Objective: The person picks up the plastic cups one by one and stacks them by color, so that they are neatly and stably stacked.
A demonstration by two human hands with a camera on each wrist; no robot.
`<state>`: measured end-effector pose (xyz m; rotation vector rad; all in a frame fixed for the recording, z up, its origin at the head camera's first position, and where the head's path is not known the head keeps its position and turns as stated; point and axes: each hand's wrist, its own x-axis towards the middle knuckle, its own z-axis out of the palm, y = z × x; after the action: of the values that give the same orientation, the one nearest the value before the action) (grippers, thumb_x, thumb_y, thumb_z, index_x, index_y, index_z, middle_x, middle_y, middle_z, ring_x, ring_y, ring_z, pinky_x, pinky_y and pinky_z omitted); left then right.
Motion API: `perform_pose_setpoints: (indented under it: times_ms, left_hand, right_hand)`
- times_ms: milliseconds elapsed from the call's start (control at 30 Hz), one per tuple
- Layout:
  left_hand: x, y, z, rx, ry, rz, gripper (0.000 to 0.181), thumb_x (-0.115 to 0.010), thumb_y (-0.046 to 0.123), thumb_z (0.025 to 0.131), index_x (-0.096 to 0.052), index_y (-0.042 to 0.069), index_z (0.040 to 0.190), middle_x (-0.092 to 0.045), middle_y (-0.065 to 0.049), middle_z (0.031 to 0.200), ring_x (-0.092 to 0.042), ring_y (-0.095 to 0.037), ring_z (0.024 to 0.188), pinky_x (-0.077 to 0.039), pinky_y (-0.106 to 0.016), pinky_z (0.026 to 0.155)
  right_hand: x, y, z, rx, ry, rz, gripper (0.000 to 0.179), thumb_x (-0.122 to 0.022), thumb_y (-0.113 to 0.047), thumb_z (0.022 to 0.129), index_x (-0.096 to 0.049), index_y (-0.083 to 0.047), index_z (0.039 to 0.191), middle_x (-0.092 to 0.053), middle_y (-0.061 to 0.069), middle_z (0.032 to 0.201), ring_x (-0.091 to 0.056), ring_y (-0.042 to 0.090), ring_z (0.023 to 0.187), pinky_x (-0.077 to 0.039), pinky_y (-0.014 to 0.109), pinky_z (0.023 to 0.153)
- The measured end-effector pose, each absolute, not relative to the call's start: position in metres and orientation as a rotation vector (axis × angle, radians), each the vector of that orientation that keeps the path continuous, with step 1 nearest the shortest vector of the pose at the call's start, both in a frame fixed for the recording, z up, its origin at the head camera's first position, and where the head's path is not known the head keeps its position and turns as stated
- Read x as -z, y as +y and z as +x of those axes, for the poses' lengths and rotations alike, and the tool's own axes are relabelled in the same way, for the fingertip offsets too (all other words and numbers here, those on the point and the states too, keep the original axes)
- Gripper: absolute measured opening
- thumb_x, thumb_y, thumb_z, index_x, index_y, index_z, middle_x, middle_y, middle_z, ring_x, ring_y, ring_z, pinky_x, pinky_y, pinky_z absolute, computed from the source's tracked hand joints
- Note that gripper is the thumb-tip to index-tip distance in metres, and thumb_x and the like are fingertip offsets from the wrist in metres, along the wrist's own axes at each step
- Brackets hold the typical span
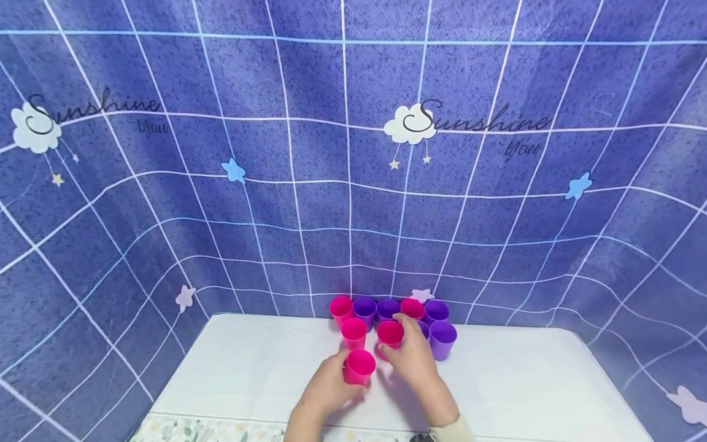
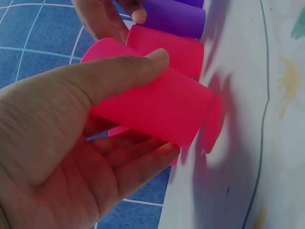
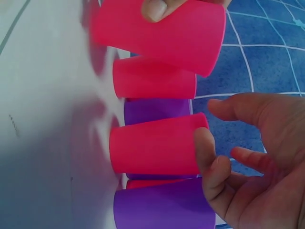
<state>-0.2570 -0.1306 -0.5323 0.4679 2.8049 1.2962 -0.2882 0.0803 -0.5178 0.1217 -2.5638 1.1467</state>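
Observation:
My left hand (image 1: 328,385) grips a pink plastic cup (image 1: 360,368) around its side, rim up. In the left wrist view, the thumb lies across the near wall of this cup (image 2: 152,105) and the fingers curl beneath, with the cup's shadow beside its base. My right hand (image 1: 415,356) is at another pink cup (image 1: 390,336), standing upright on the table. In the right wrist view, its fingers (image 3: 206,148) are bent right at the rim of that cup (image 3: 155,145), while the thumb is spread apart from it.
Behind stands a back row of upright pink and purple cups (image 1: 364,307) against the blue grid-patterned cloth (image 1: 309,258). A pink cup (image 1: 354,333) stands in front at left, and a purple cup (image 1: 443,341) at right. The white table (image 1: 248,362) has a floral strip (image 1: 210,430) along its near edge.

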Motion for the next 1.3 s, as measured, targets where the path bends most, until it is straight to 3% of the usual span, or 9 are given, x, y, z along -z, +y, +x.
perform_pose_setpoints:
  times_ms: [267,567,733,833,933,1000,1167,1300]
  left_hand:
    - [0.534,-0.129,-0.257,-1.264,2.843,0.482,0.066,-0.094,0.021,0.074,-0.067,0.006,0.133,-0.077,-0.011,0.119,-0.074,-0.03,0.111,-0.06,-0.05,0.096]
    - [0.532,-0.128,-0.255,-1.278,2.851,0.486,0.065,-0.093,0.019,0.074,-0.067,0.005,0.132,-0.077,-0.008,0.117,-0.073,-0.027,0.108,-0.06,-0.043,0.092]
    - [0.531,-0.129,-0.255,-1.279,2.867,0.476,0.067,-0.093,0.02,0.075,-0.066,0.005,0.134,-0.076,-0.01,0.119,-0.073,-0.03,0.11,-0.06,-0.048,0.094]
    - [0.532,-0.13,-0.256,-1.27,2.894,0.485,0.067,-0.093,0.021,0.074,-0.066,0.005,0.134,-0.076,-0.011,0.119,-0.073,-0.03,0.11,-0.06,-0.047,0.094]
    - [0.533,-0.13,-0.256,-1.251,2.925,0.486,0.067,-0.093,0.022,0.074,-0.067,0.005,0.133,-0.076,-0.011,0.119,-0.073,-0.029,0.11,-0.06,-0.046,0.094]
    - [0.533,-0.13,-0.257,-1.246,2.931,0.477,0.067,-0.093,0.022,0.074,-0.066,0.005,0.134,-0.076,-0.011,0.12,-0.073,-0.03,0.111,-0.059,-0.047,0.095]
    - [0.534,-0.131,-0.256,-1.227,2.935,0.446,0.068,-0.093,0.023,0.074,-0.067,0.006,0.135,-0.075,-0.013,0.122,-0.072,-0.032,0.113,-0.059,-0.051,0.096]
    - [0.534,-0.13,-0.257,-1.22,2.942,0.432,0.068,-0.093,0.023,0.074,-0.067,0.008,0.135,-0.075,-0.01,0.118,-0.073,-0.029,0.109,-0.059,-0.049,0.094]
  right_hand:
    - [0.52,0.08,-0.29,-1.165,-2.585,0.11,0.069,-0.089,-0.016,0.081,-0.058,-0.005,0.143,-0.063,0.02,0.145,-0.062,0.041,0.135,-0.051,0.056,0.112]
    - [0.525,0.081,-0.294,-1.157,-2.58,0.119,0.066,-0.089,-0.012,0.079,-0.061,-0.007,0.138,-0.063,0.021,0.141,-0.065,0.041,0.128,-0.054,0.058,0.108]
    - [0.525,0.082,-0.293,-1.208,-2.558,0.138,0.069,-0.091,-0.015,0.078,-0.06,-0.012,0.14,-0.064,0.019,0.136,-0.067,0.038,0.123,-0.056,0.057,0.105]
    - [0.522,0.082,-0.292,-1.277,-2.532,0.16,0.07,-0.09,-0.017,0.078,-0.059,-0.012,0.141,-0.065,0.019,0.13,-0.069,0.028,0.101,-0.06,0.044,0.09]
    - [0.518,0.083,-0.29,-1.352,-2.515,0.164,0.07,-0.089,-0.018,0.079,-0.058,-0.013,0.142,-0.064,0.016,0.127,-0.062,0.018,0.084,-0.054,0.03,0.077]
    - [0.516,0.083,-0.289,-1.394,-2.505,0.16,0.069,-0.088,-0.019,0.08,-0.058,-0.015,0.142,-0.064,0.013,0.126,-0.057,0.015,0.082,-0.05,0.026,0.073]
    - [0.513,0.084,-0.287,-1.453,-2.446,0.172,0.063,-0.087,-0.018,0.081,-0.059,-0.016,0.137,-0.064,0.009,0.125,-0.06,0.02,0.099,-0.051,0.026,0.079]
    - [0.51,0.086,-0.287,-1.523,-2.383,0.17,0.059,-0.087,-0.017,0.08,-0.06,-0.015,0.133,-0.061,0.008,0.121,-0.056,0.019,0.083,-0.049,0.022,0.071]
